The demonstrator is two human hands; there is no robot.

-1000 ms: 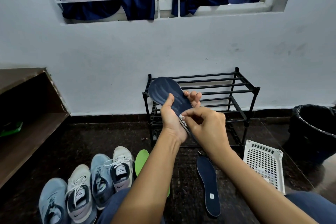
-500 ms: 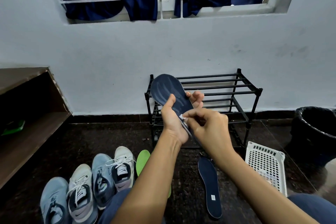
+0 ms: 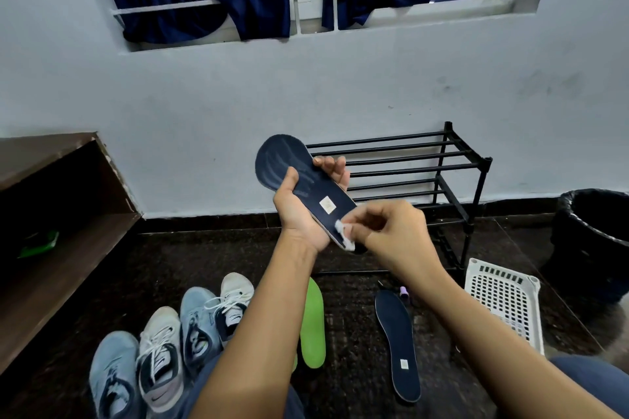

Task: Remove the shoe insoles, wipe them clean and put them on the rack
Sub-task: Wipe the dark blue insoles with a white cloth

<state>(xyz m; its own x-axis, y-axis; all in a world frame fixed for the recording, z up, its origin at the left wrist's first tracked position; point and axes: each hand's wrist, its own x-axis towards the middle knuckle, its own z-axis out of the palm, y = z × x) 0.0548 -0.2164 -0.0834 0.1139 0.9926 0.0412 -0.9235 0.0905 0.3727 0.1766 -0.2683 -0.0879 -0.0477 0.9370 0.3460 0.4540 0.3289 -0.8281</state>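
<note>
L hand grip curled round navy insole, R hand pinching white wipe at heel

A person's bare left hand and bare right hand, arms uncovered along their visible length; plain dark-blue fabric trousers cover both knees.

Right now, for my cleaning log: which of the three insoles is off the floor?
The dark navy foam insole gripped in the left hand; the second navy insole and the green insole lie on the dark floor.
</note>
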